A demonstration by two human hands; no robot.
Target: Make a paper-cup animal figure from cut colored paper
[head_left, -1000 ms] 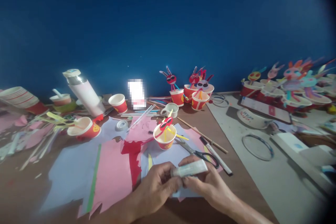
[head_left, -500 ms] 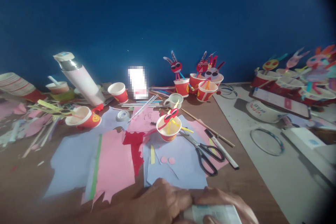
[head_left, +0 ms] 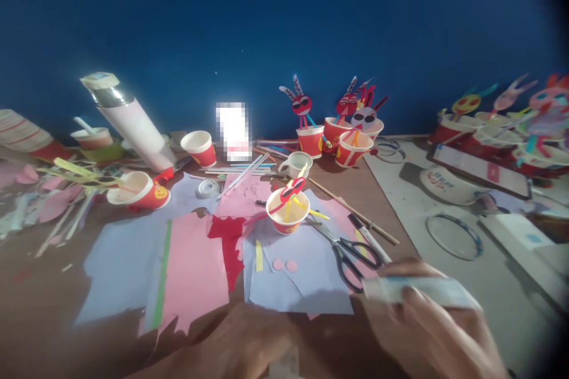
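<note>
My right hand point(head_left: 440, 325) is closed round a pale white-and-blue rectangular pack point(head_left: 422, 291), raised at the lower right near the scissors. Its label is blurred. At the bottom edge, my left hand point(head_left: 249, 337) is curled and smeared by motion, with a small pale piece point(head_left: 284, 362) at its fingertips whose kind I cannot make out. Ahead lies a light blue paper sheet point(head_left: 311, 278) bearing two pink paper discs point(head_left: 284, 265) and a yellow strip point(head_left: 259, 256). Black-handled scissors point(head_left: 342, 246) rest across its right side. A red paper cup point(head_left: 288, 213) holding a red-and-yellow figure stands behind.
Pink paper point(head_left: 195, 266) with a green strip lies left. A tipped paper cup point(head_left: 140, 192), a tape roll point(head_left: 207, 188) and a leaning flask point(head_left: 136, 130) are farther back. Cups with paper figures point(head_left: 310, 141) stand behind. A bangle point(head_left: 453, 237) and bowl point(head_left: 453, 185) are right.
My right hand has moved up and right with the pack, away from my left hand. My left hand has shifted slightly left and down, and a pale piece now shows at its fingertips.
</note>
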